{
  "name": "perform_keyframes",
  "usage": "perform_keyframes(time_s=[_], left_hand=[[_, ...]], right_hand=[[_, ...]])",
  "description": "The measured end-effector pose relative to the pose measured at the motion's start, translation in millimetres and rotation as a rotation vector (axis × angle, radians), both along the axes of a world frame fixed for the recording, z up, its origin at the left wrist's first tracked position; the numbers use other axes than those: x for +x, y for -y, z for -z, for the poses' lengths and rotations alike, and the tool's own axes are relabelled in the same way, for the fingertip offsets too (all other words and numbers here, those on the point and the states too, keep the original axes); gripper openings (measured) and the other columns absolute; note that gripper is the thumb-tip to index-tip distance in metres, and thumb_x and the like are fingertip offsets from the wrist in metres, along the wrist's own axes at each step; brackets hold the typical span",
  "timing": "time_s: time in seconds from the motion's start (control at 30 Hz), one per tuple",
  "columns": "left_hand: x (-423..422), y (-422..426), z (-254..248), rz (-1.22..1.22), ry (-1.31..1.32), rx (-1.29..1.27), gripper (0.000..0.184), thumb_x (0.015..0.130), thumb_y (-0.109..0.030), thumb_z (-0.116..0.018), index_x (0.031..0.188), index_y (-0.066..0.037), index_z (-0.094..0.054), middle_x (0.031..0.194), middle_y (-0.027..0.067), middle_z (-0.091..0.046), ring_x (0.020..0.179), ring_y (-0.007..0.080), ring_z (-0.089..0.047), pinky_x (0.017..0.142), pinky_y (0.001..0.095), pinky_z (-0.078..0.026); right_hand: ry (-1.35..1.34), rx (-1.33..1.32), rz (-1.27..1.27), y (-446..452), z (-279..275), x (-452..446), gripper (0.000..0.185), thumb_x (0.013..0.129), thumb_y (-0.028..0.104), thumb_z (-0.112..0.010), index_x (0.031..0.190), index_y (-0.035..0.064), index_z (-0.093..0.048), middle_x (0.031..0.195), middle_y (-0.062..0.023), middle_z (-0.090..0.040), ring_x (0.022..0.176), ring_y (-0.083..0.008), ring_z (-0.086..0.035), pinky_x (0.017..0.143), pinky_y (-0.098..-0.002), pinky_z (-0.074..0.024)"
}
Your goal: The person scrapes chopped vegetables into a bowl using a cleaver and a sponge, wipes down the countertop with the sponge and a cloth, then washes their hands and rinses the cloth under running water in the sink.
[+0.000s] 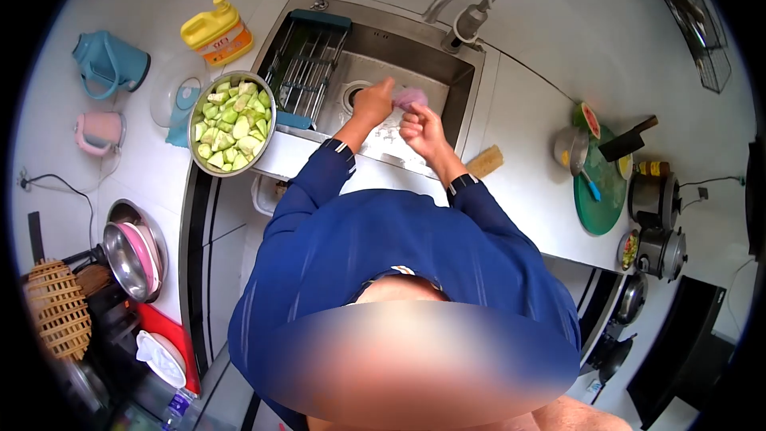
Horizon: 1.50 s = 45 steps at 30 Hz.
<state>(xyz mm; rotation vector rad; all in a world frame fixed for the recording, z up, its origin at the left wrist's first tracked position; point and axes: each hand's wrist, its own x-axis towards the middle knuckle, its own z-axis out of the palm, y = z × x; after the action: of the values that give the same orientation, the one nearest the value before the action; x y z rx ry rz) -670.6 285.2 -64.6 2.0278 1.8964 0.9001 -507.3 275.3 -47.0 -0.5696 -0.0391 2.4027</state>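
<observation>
Over the steel sink (375, 140), my left hand (373, 102) is closed, its fingers pressed together near the drain; what it grips, if anything, is too small to tell. My right hand (423, 129) has its fingers curled at the lower edge of a small pinkish-purple cloth or mesh (412, 97), pinching it. The purple thing lies between the two hands. A dark drying rack (303, 64) sits across the sink's left side. The curved faucet (463, 20) stands behind the sink, to the right of both hands.
Left of the sink are a metal bowl of chopped green vegetable (233, 124), a yellow bottle (217, 32) and a blue kettle (110, 62). A tan brush or sponge (485, 161) lies right of the sink. Farther right, a cleaver (627, 140) rests at a green cutting board (600, 207).
</observation>
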Motion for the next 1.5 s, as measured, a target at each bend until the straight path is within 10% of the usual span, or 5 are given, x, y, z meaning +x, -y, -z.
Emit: perform_keyframes(time_s=[0.23,0.73,1.17,1.33,1.5], left_hand=[[25,33,-13,-0.103,0.136,-0.202,0.046,0.068,-0.01,-0.073,0.102,0.002,-0.044,0.091,0.0274,-0.06,0.089,0.0409,-0.061,0.074,0.0443,-0.049],[90,110,12,-0.406,1.47,-0.245,0.031,0.09,-0.023,-0.059,0.11,-0.002,-0.047,0.092,0.0081,-0.057,0.08,0.0173,-0.06,0.067,0.0317,-0.052],[98,115,-28,-0.118,1.577,-0.421,0.027,0.095,-0.021,-0.05,0.117,-0.005,-0.053,0.103,0.0061,-0.063,0.086,0.0156,-0.063,0.073,0.0337,-0.054],[104,117,-37,0.112,1.952,-0.613,0.026,0.092,-0.032,-0.049,0.108,-0.014,-0.057,0.094,0.0007,-0.063,0.081,0.0151,-0.063,0.071,0.0304,-0.055],[67,115,-46,0.097,2.156,-0.441,0.018,0.093,-0.027,-0.048,0.099,-0.011,-0.057,0.092,0.0002,-0.062,0.08,0.0116,-0.062,0.071,0.0264,-0.054]], right_hand=[[0.968,0.418,-0.37,-4,9,67,0.075,0.082,0.043,-0.065,0.134,0.0022,-0.031,0.134,-0.0182,-0.039,0.115,-0.0323,-0.05,0.089,-0.0495,-0.0449],[0.243,0.209,0.084,33,18,94,0.022,0.09,0.019,-0.047,0.111,0.0134,-0.052,0.107,-0.0049,-0.059,0.098,-0.0208,-0.057,0.08,-0.0445,-0.0467],[0.912,1.051,0.032,38,-78,100,0.038,0.086,0.022,-0.06,0.116,0.0016,-0.051,0.096,-0.006,-0.058,0.081,-0.0106,-0.056,0.067,-0.0245,-0.0464],[-0.283,0.392,0.065,49,-80,49,0.032,0.088,0.015,-0.058,0.118,0.0086,-0.05,0.099,-0.0049,-0.059,0.087,-0.0142,-0.057,0.072,-0.0296,-0.0466],[-0.416,0.424,-0.123,59,-64,25,0.042,0.089,0.018,-0.057,0.127,0.0045,-0.043,0.119,-0.0132,-0.056,0.107,-0.0219,-0.056,0.086,-0.0361,-0.0467]])
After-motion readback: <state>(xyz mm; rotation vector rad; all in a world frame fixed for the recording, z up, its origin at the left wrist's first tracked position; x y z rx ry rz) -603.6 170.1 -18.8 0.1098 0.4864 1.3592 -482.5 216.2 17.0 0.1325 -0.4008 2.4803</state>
